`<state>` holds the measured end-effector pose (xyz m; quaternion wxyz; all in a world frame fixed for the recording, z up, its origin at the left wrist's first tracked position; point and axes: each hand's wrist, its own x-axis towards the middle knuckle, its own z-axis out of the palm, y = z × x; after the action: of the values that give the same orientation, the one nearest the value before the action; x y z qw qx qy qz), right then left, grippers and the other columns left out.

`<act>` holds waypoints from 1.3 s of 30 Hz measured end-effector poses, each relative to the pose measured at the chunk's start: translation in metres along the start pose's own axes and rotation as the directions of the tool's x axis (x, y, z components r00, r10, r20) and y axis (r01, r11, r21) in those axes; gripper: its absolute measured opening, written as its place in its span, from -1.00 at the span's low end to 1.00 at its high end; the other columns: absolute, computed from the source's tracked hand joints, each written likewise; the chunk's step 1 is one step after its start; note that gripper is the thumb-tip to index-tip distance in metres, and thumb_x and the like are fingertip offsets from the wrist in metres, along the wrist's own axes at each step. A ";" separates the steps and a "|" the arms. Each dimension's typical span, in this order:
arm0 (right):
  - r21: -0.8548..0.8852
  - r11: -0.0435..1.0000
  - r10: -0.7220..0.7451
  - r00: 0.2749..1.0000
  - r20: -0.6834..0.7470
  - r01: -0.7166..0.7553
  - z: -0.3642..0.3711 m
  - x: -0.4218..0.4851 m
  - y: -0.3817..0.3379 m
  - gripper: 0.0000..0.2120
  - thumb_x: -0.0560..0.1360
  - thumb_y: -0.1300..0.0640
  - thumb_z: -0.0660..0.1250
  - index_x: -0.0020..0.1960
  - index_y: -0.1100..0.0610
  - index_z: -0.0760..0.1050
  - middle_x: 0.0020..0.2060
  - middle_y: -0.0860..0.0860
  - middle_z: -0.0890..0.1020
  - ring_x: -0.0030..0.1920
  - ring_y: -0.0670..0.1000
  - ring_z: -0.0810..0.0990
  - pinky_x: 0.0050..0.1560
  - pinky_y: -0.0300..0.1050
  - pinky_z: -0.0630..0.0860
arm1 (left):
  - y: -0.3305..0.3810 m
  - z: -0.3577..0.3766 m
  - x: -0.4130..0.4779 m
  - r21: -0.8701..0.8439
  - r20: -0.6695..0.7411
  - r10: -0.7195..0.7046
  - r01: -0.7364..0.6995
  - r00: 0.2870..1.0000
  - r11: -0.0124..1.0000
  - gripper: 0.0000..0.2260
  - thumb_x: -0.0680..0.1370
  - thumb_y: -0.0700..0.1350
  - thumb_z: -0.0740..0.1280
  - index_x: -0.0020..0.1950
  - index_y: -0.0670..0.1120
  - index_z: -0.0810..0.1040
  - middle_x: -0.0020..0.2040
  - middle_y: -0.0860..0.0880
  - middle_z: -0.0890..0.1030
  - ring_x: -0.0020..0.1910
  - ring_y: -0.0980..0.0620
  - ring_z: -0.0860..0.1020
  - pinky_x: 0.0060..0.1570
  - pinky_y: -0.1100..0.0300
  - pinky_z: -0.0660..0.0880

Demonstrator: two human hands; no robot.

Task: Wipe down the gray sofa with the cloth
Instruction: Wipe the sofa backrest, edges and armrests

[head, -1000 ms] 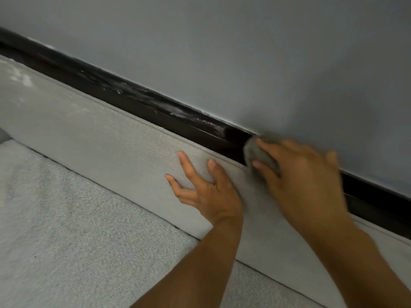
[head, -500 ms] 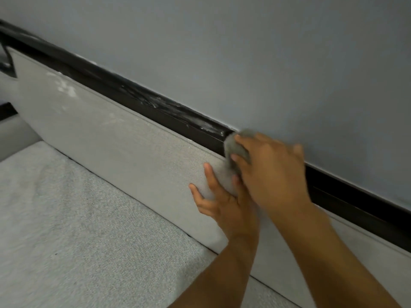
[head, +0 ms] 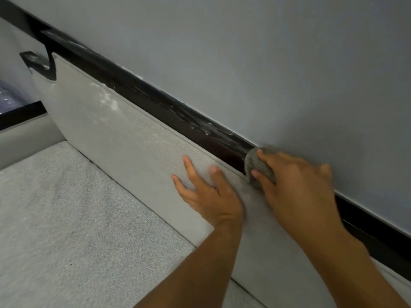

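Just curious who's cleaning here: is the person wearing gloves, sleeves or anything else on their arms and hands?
No gloves: the left hand and the right hand are bare. The left forearm and right forearm are bare too, with no sleeve, watch or bracelet in view. The fingernails that show look short and unpainted.

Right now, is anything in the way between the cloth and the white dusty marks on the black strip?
Nothing visible. The right hand holds the cloth on the black strip, which runs bare to the white marks. The left hand lies flat lower, on the gray backrest, off that path.
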<state>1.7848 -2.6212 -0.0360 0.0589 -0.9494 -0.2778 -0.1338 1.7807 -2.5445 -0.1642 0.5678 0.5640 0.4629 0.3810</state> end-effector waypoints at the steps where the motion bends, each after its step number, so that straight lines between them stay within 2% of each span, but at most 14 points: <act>1: -0.021 1.000 0.003 1.000 0.005 -0.002 -0.003 -0.004 0.005 -0.68 0.48 0.02 0.49 0.22 0.01 0.63 0.09 0.00 0.71 -0.07 0.12 0.69 -0.08 -0.01 0.25 | -0.002 0.001 0.002 0.011 -0.002 0.003 -0.003 1.000 1.000 -0.47 0.54 0.47 -0.01 0.51 0.56 -0.02 0.66 0.10 -0.11 0.62 -0.12 0.07 0.44 -0.37 0.27; 6: -0.075 0.997 0.037 0.998 0.050 -0.033 -0.009 -0.011 0.011 -0.64 0.38 0.05 0.55 0.16 0.07 0.67 -0.04 0.08 0.74 -0.18 0.16 0.70 -0.06 0.00 0.25 | -0.006 0.003 0.003 0.055 0.004 -0.015 0.015 1.000 0.998 -0.46 0.51 0.53 -0.11 0.49 0.58 -0.10 0.65 0.13 -0.14 0.63 -0.08 0.02 0.48 -0.34 0.22; 9: -0.017 0.998 0.067 0.989 0.130 -0.066 -0.010 0.016 -0.008 -0.64 0.48 -0.02 0.46 0.26 0.02 0.62 0.09 0.03 0.71 -0.01 0.15 0.68 -0.01 0.00 0.24 | -0.006 0.004 0.003 0.073 -0.003 -0.016 0.016 1.000 0.997 -0.44 0.50 0.54 -0.13 0.50 0.57 -0.08 0.65 0.13 -0.14 0.63 -0.06 0.02 0.48 -0.34 0.23; 13: -0.013 1.000 -0.006 0.992 0.128 0.008 0.002 0.036 -0.026 -0.60 0.58 -0.11 0.32 0.39 -0.04 0.51 0.26 -0.07 0.62 0.16 0.06 0.62 0.05 -0.02 0.23 | -0.007 0.004 0.005 0.078 -0.007 -0.025 0.026 1.000 0.997 -0.47 0.52 0.50 -0.07 0.49 0.58 -0.08 0.66 0.09 -0.12 0.62 -0.06 0.02 0.47 -0.34 0.23; 17: -0.009 1.000 0.000 0.996 0.088 0.001 -0.005 0.011 -0.003 -0.63 0.46 -0.04 0.44 0.26 -0.02 0.62 0.06 -0.04 0.71 -0.05 0.11 0.69 -0.06 0.00 0.28 | -0.006 0.004 0.003 0.072 -0.024 -0.015 0.016 1.000 0.997 -0.46 0.49 0.55 -0.13 0.48 0.60 -0.08 0.65 0.12 -0.13 0.62 -0.06 0.04 0.45 -0.36 0.25; 22: 0.091 0.995 -0.046 0.996 0.076 0.039 -0.011 0.024 -0.011 -0.75 0.53 -0.02 0.40 0.19 -0.04 0.62 0.03 -0.06 0.71 -0.05 0.09 0.67 0.04 0.07 0.42 | -0.009 0.005 0.005 0.072 -0.065 -0.003 0.008 0.998 0.997 -0.44 0.46 0.58 -0.15 0.47 0.61 -0.05 0.65 0.13 -0.07 0.59 -0.07 0.10 0.39 -0.35 0.33; 26: 0.049 0.996 -0.080 0.995 0.065 0.077 0.000 0.044 -0.040 -0.77 0.64 -0.10 0.21 0.26 -0.10 0.48 0.12 -0.12 0.62 0.05 0.03 0.62 0.05 -0.01 0.29 | -0.006 0.006 0.005 0.058 -0.090 -0.001 0.007 0.996 0.998 -0.44 0.46 0.57 -0.07 0.47 0.60 0.00 0.64 0.10 0.00 0.55 0.08 0.07 0.42 -0.23 0.33; 29: 0.059 0.994 -0.094 0.987 0.129 0.087 -0.011 0.027 -0.030 -0.66 0.66 -0.13 0.14 0.39 -0.10 0.38 0.22 -0.12 0.58 0.12 -0.02 0.62 0.10 -0.06 0.42 | -0.003 0.006 0.003 0.063 -0.088 -0.016 0.022 0.996 0.998 -0.46 0.47 0.49 -0.02 0.47 0.58 0.03 0.63 0.13 0.00 0.55 0.11 0.07 0.42 -0.21 0.33; 32: 0.060 0.995 -0.094 0.974 0.208 0.083 -0.025 0.006 -0.018 -0.50 0.65 -0.23 -0.07 0.53 -0.13 0.20 0.36 -0.16 0.50 0.22 -0.07 0.59 0.13 -0.11 0.56 | -0.001 0.006 0.003 0.041 -0.081 -0.028 0.031 0.996 0.999 -0.47 0.46 0.47 -0.02 0.44 0.64 0.00 0.63 0.18 -0.03 0.54 0.15 0.05 0.40 -0.11 0.31; 34: 0.003 0.995 -0.096 0.975 0.199 0.097 -0.022 0.010 -0.023 -0.41 0.58 -0.31 -0.18 0.45 -0.11 0.30 0.20 -0.13 0.58 0.03 -0.07 0.64 -0.21 -0.16 0.54 | -0.001 0.007 0.004 0.014 -0.085 -0.016 0.017 0.996 1.000 -0.41 0.44 0.46 -0.01 0.49 0.53 0.06 0.64 0.11 -0.02 0.54 0.14 0.05 0.36 0.03 0.22; 35: -0.031 0.992 -0.117 0.984 0.138 0.122 -0.019 0.017 -0.029 -0.51 0.59 -0.31 -0.07 0.31 -0.10 0.41 0.02 -0.10 0.61 -0.17 -0.07 0.61 -0.43 -0.21 0.36 | -0.003 0.008 0.003 0.012 -0.089 -0.012 0.013 0.996 1.000 -0.39 0.45 0.44 0.01 0.52 0.47 0.10 0.64 0.08 -0.01 0.53 0.15 0.06 0.33 0.07 0.19; 36: -0.048 0.991 -0.123 0.990 0.073 0.127 -0.014 0.027 -0.037 -0.68 0.60 -0.26 0.11 0.13 -0.10 0.48 -0.18 -0.09 0.55 -0.33 -0.05 0.48 -0.51 -0.24 0.14 | -0.005 0.009 0.004 0.013 -0.089 0.000 0.001 0.996 1.000 -0.40 0.49 0.41 0.07 0.54 0.43 0.12 0.64 0.07 0.00 0.52 0.19 0.05 0.31 0.10 0.17; 37: -0.027 0.993 -0.111 0.992 0.058 0.113 -0.014 0.039 -0.047 -0.83 0.59 -0.17 0.25 -0.03 -0.08 0.49 -0.30 -0.09 0.42 -0.38 -0.04 0.36 -0.49 -0.25 0.02 | -0.009 0.011 0.004 0.022 -0.089 0.013 -0.011 0.996 1.000 -0.44 0.56 0.33 0.17 0.55 0.43 0.12 0.64 0.09 -0.01 0.49 0.26 0.04 0.31 0.11 0.17; 39: 0.048 0.989 -0.141 0.987 0.078 0.138 -0.006 0.059 -0.062 -0.85 0.59 -0.03 0.30 -0.14 -0.08 0.41 -0.37 -0.09 0.22 -0.34 -0.02 0.30 -0.46 -0.21 0.01 | -0.016 0.015 0.007 0.042 -0.099 0.032 -0.028 0.995 0.999 -0.40 0.63 0.12 0.31 0.51 0.54 0.06 0.62 0.20 -0.02 0.44 0.32 0.02 0.33 0.10 0.20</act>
<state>1.7975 -2.5401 -0.0113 0.0579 -0.9309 -0.3485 -0.0929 1.7953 -2.5435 -0.1818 0.5267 0.5626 0.4898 0.4076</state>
